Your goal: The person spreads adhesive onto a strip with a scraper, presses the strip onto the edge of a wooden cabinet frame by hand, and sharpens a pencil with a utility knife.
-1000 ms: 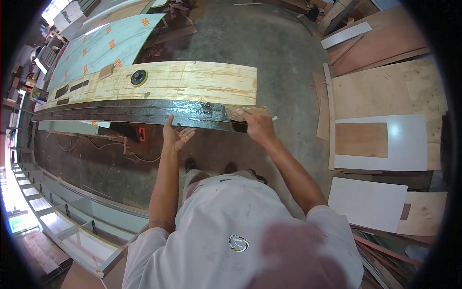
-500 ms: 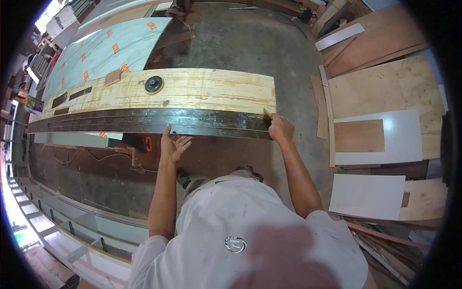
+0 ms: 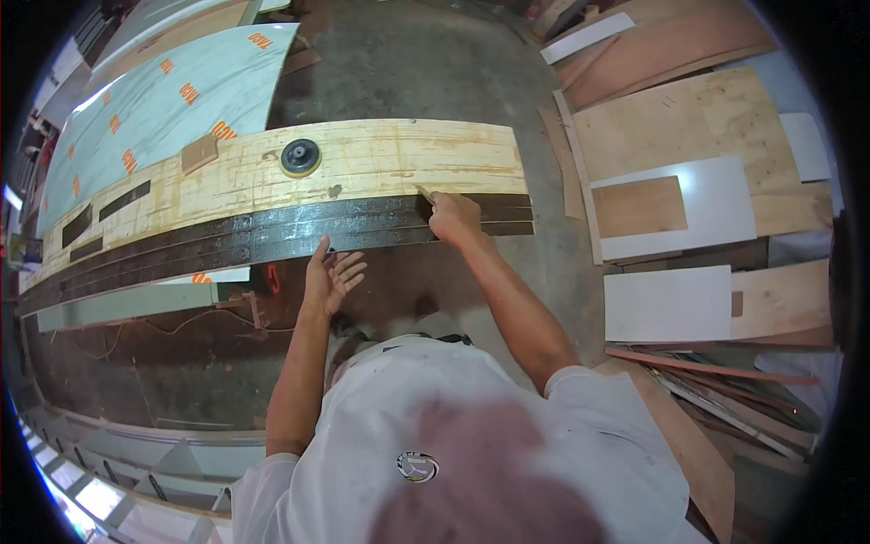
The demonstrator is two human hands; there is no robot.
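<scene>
A long pale board (image 3: 390, 154), stained yellow-brown, carries glossy dark strips (image 3: 290, 222) along its near edge. My left hand (image 3: 335, 276) is open at that edge, thumb up against the strips and fingers spread, partly curled. My right hand (image 3: 453, 218) is closed over the strips further right, pinching a small, thin tan piece (image 3: 425, 194), too small to make out well. A black round disc with a yellow rim (image 3: 300, 155) and a small wooden block (image 3: 199, 156) rest on the pale board.
A marble-patterned sheet (image 3: 154, 109) lies beyond the board at left. Plywood (image 3: 689, 118) and white panels (image 3: 666, 304) are stacked at right, with wood offcuts (image 3: 707, 399) lower right. A cable (image 3: 186, 324) runs across the concrete floor, and a white slatted frame (image 3: 109, 490) is at lower left.
My right hand first moved right to the strips' end, then back leftward along them with the small piece. My left hand stays open at the near edge. The view has shifted.
</scene>
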